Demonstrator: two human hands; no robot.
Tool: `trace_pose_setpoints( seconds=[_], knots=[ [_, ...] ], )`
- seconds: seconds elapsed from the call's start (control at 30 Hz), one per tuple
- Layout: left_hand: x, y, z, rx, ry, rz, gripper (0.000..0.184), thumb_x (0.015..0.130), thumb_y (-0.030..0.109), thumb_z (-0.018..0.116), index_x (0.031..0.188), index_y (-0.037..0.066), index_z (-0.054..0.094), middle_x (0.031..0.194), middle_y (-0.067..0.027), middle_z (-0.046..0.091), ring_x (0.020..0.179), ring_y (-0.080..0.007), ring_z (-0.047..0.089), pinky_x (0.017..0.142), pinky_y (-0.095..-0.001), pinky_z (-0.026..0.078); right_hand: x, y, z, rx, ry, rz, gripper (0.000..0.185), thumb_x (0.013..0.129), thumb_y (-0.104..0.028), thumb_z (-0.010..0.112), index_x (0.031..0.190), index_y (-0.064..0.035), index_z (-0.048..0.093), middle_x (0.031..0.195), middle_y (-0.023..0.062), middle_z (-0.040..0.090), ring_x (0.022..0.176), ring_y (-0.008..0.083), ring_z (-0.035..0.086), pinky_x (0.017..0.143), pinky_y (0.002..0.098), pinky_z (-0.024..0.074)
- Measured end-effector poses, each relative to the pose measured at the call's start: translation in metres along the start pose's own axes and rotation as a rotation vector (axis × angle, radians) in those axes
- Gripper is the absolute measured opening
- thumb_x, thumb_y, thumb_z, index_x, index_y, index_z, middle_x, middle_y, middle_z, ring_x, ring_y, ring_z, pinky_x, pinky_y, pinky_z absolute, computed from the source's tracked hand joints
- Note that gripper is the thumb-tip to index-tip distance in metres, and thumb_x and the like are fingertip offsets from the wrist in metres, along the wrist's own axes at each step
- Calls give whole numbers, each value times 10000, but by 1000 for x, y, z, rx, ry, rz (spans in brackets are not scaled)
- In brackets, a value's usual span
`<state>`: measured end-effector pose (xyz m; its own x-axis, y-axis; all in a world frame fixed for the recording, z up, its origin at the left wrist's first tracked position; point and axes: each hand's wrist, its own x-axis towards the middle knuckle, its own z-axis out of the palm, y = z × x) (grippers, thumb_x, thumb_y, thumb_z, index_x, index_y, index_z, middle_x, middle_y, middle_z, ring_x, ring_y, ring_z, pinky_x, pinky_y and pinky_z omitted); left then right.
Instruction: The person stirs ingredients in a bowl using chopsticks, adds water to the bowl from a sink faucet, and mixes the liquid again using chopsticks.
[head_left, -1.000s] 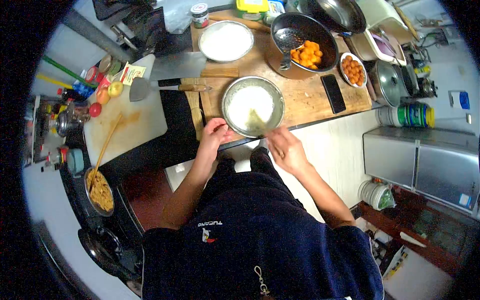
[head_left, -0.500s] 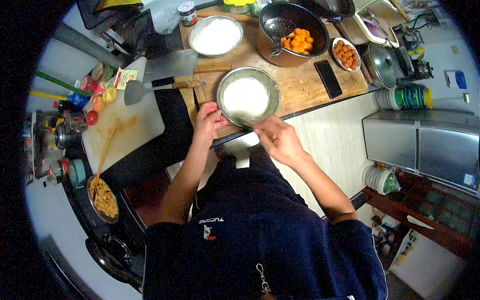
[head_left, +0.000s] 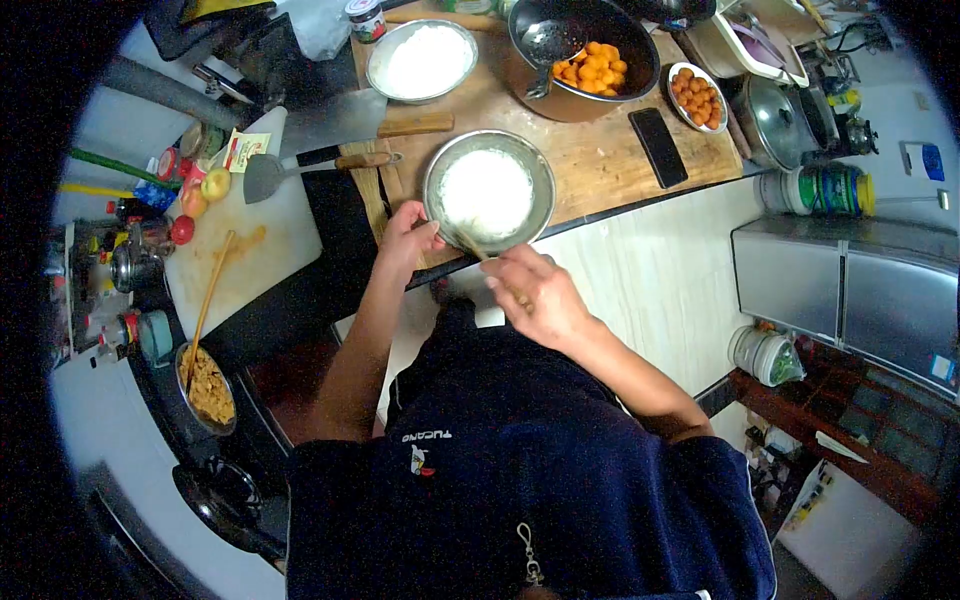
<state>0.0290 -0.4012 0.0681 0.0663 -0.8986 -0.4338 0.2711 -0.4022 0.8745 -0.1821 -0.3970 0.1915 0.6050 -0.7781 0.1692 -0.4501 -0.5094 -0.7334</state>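
A metal bowl (head_left: 545,190) with a bright white mixture (head_left: 487,190) inside stands at the front edge of the wooden board (head_left: 610,170). My left hand (head_left: 405,238) grips the bowl's near left rim, fingers curled against it. In my right hand (head_left: 540,298), closed at the bowl's near side, is a thin light-coloured stick (head_left: 473,246). The stick slants over the rim, and its far end is in the mixture, blurred. Beyond this bowl sits a second bowl of white powder (head_left: 422,60).
A black pot (head_left: 530,80) with orange balls, a plate of brown balls (head_left: 698,98) and a phone (head_left: 658,148) lie to the right. Leftward are a spatula (head_left: 265,177), a white cutting board (head_left: 270,250) and a bowl of brown food (head_left: 207,390).
The view has shifted, and the bowl and both hands appear slightly further left. My right hand has moved the stick from the bowl's near right side toward its near left.
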Motion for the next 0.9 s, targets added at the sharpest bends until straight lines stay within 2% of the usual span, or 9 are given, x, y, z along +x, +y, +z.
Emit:
trace_pose_setpoints(
  seconds=[0.17,0.27,0.3,0.4,0.6,0.7,0.73,0.83,0.9],
  knots=[
    [-20,-1,9,-126,7,-32,88,815,20,508,882,45,456,881,-64,547,757,-155,572,661,-296,507,14,4,6,152,62,66,161,773,-27,600,933,-22,614,890,135,562,766,261,591,698,320,484],
    [-28,-7,9,-127,3,-11,107,814,25,513,913,40,476,896,-62,547,770,-152,574,678,-296,511,-5,11,-15,119,-57,40,149,778,-24,594,925,-9,616,877,130,568,770,252,592,687,314,488],
    [-29,-11,10,-141,11,0,112,814,26,514,920,40,481,900,-62,548,774,-148,575,682,-295,512,-10,12,-25,36,-110,97,139,781,-23,589,915,2,617,878,124,577,799,252,599,685,311,494],
    [-34,-18,12,-177,46,21,123,816,30,514,936,40,491,912,-60,551,783,-142,576,695,-295,513,-16,8,-31,-93,-61,188,162,774,-32,595,932,3,609,886,130,574,803,269,600,677,334,509],
    [-43,-21,22,-242,98,49,129,823,38,506,951,37,495,922,-62,555,791,-141,577,716,-298,511,-15,-16,-6,84,-57,56,206,762,-73,606,960,-19,578,905,120,539,796,290,579,683,357,503],
    [-42,-21,24,-244,133,69,127,825,40,504,951,34,494,916,-63,554,787,-139,577,717,-298,512,-19,-7,-13,17,-108,11,194,770,-69,596,954,-11,576,884,123,545,788,286,579,674,356,502],
    [-43,-16,24,-227,152,61,124,825,36,505,948,34,493,912,-63,554,783,-138,576,713,-296,513,-21,1,-18,-12,-129,36,200,760,-25,607,958,5,602,903,132,561,786,268,597,660,330,510],
    [-44,-3,25,-194,176,45,107,824,22,509,927,35,489,909,-58,554,764,-134,575,701,-288,515,-15,1,-30,-77,-126,158,195,757,-26,614,946,21,602,895,136,562,802,264,597,654,333,508],
    [-42,-2,25,-181,179,46,98,822,13,513,912,39,486,910,-56,555,750,-131,574,689,-280,517,-14,-6,-19,14,-78,51,181,780,-52,586,951,7,586,867,128,545,784,281,581,667,357,499]
  ],
)
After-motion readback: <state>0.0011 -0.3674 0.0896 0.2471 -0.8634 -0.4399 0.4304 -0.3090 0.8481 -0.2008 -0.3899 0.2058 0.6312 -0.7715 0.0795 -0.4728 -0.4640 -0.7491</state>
